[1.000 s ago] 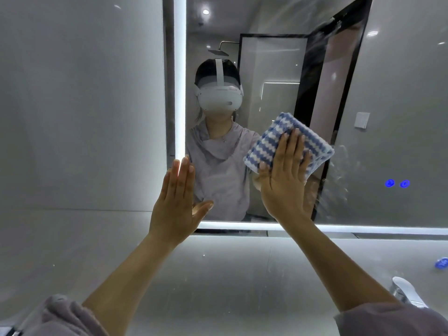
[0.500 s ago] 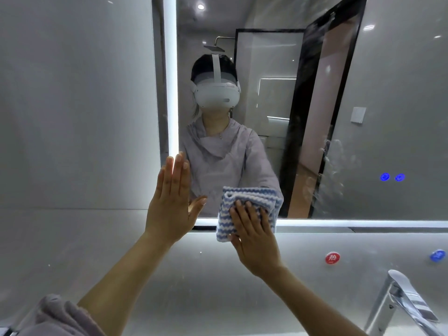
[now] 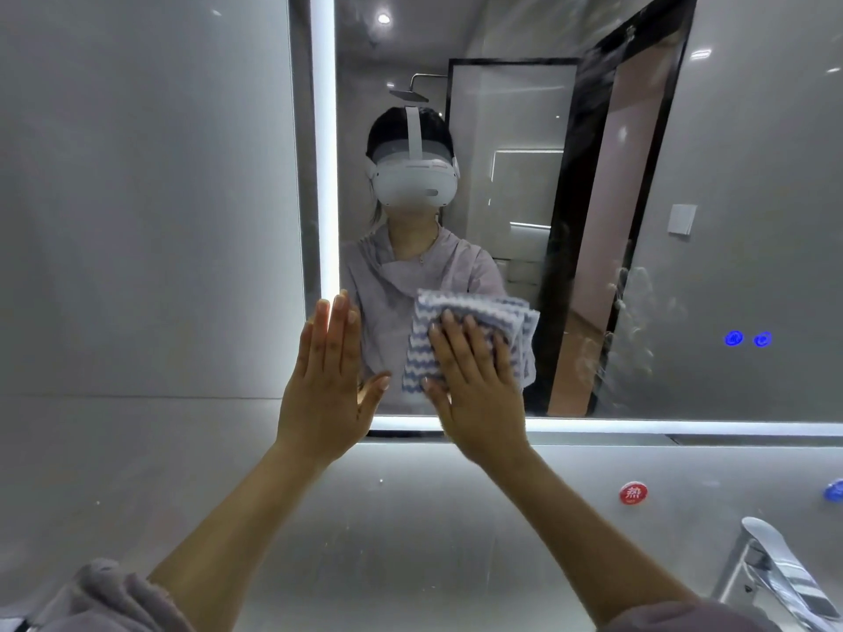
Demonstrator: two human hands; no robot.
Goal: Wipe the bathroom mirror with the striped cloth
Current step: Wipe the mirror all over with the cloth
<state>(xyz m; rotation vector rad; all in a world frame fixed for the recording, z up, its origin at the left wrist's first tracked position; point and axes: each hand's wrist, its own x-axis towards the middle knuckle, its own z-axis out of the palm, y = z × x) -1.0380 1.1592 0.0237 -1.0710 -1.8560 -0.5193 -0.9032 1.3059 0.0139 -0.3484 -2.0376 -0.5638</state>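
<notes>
The bathroom mirror (image 3: 730, 152) fills the wall ahead, edged by lit white strips on its left and bottom. My right hand (image 3: 474, 385) lies flat on the folded blue-and-white striped cloth (image 3: 460, 321) and presses it against the glass near the mirror's lower left corner. My left hand (image 3: 326, 385) rests flat with fingers together on the glass just left of the cloth, at the corner of the light strips. Smears and water marks (image 3: 634, 321) show on the glass to the right.
A chrome faucet (image 3: 775, 572) stands at the lower right. A red hot-water sticker (image 3: 633, 493) and a blue one (image 3: 834, 490) sit on the grey wall below the mirror. Two blue touch buttons (image 3: 748, 338) glow on the mirror's right side.
My right hand swept the cloth down from the mirror's middle to its bottom edge, then back up a little and right. My left hand stayed pressed at the corner.
</notes>
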